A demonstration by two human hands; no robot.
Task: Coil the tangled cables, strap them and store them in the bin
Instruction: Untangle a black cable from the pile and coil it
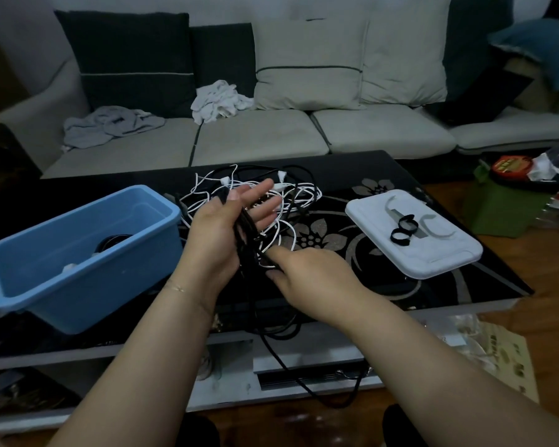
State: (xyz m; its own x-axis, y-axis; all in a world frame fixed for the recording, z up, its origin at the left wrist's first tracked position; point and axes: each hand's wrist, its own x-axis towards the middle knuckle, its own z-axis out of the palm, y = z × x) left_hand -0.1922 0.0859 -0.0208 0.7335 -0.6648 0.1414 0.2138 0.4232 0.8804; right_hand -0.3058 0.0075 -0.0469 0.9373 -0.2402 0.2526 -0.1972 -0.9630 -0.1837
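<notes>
Two bare forearms, no sleeves in view, thin gold-toned chain bracelet (175, 287) around the wrist of the left hand (220, 230), right hand (310, 279) without rings or watch visible

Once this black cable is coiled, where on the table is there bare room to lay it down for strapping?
Bare tabletop lies near the front edge, between the right hand and the white lid. A smaller gap sits between the white cable tangle and the lid. The middle, between bin and tangle, is crowded; the lid's centre holds straps.
</notes>
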